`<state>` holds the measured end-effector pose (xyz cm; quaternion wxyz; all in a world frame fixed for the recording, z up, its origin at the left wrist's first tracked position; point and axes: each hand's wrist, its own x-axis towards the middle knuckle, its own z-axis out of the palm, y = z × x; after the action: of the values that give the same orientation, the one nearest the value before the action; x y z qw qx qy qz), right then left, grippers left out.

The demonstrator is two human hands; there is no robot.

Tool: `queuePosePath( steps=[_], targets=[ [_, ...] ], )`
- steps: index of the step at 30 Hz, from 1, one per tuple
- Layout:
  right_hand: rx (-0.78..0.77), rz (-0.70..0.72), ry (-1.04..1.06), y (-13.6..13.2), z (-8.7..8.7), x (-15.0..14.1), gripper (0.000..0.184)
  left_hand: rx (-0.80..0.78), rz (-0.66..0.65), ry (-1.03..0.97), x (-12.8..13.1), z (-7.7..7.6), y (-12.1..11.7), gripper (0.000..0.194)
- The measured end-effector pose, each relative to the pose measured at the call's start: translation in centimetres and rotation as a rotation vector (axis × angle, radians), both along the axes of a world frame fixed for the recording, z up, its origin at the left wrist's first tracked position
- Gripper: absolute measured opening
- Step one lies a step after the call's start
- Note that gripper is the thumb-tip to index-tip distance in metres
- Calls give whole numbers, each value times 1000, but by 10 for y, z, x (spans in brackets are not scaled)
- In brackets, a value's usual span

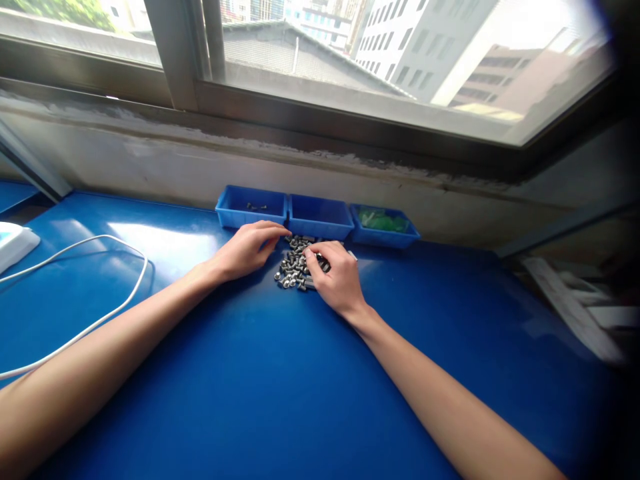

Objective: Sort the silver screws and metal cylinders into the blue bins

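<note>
A heap of small metal screws (290, 267) lies on the blue tabletop, in front of a row of bins. At its left edge is my left hand (250, 249), fingers stretched toward the heap and thumb apart, with nothing visible in it. Over the right side of the heap, my right hand (337, 273) has its thumb and forefinger drawn together among the pieces. Whatever those fingertips pinch is too small to make out. Part of the heap is hidden behind the right hand.
Three blue bins stand against the wall: the left bin (227, 215) holds a few small screws, beside a middle bin (320, 228), and the right bin (385, 238) holds green pieces. A white cable (135, 293) curves across the table (260, 393) at left, near a white device (15, 243).
</note>
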<state>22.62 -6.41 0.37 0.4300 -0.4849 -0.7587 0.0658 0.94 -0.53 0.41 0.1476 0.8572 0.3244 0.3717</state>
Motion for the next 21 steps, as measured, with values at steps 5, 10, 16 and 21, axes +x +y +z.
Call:
queuePosePath(
  steps=[5, 10, 16, 21],
  targets=[
    [-2, 6, -7, 0, 0, 0, 15, 93, -105, 232, 0, -10, 2, 44],
    [-12, 14, -9, 0, -1, 0, 15, 97, 7, 246, -3, -11, 4, 32],
    [-27, 23, -22, 1, -2, 0, 16, 37, 38, 198, -5, -7, 4, 28],
    [-29, 33, -20, 1, -1, 0, 16, -138, 37, -20, 1, -1, -1, 26]
  ],
)
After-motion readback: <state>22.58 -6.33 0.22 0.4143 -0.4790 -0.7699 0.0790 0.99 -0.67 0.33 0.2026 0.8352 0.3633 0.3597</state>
